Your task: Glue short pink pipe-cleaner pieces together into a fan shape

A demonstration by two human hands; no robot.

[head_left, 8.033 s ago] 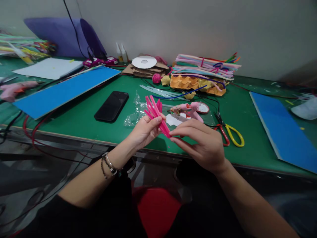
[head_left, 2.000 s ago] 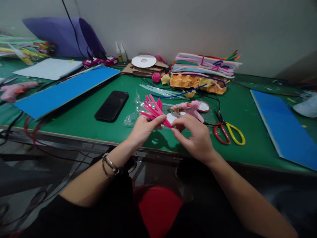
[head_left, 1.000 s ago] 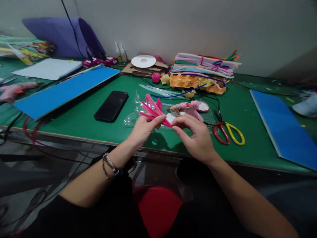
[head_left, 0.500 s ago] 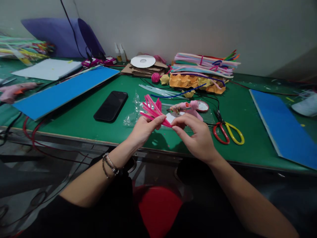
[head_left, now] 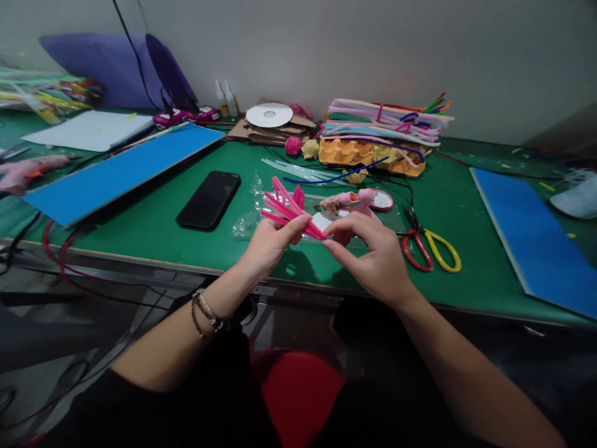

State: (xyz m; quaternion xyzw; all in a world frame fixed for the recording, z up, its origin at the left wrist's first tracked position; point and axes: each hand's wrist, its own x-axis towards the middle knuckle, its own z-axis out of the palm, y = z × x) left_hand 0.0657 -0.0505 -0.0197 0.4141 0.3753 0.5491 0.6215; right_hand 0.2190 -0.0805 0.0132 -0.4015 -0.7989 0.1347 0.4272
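My left hand [head_left: 275, 239] pinches a bundle of pink pipe cleaners [head_left: 284, 204] between thumb and fingers. Their loose ends fan out up and to the left, above the green table. At the bundle's narrow right end, the thumb and forefinger of my right hand [head_left: 368, 252] close lightly around the tips. Just behind my hands lies a pink glue gun [head_left: 347, 200] on clear plastic wrap [head_left: 245, 224]. Scissors [head_left: 426, 242] with one red and one yellow handle rest right of my right hand.
A black phone [head_left: 208, 200] lies left of my hands. Blue boards [head_left: 125, 171] flank the work area on both sides. Behind stand an egg carton [head_left: 345, 151] under bundled pipe cleaners [head_left: 387, 118] and a white disc [head_left: 269, 115]. Another glue gun [head_left: 28, 174] sits far left.
My right thumb and forefinger have parted slightly at the bundle's tip. The pink pipe cleaners have shifted a little; my left hand keeps its pinch.
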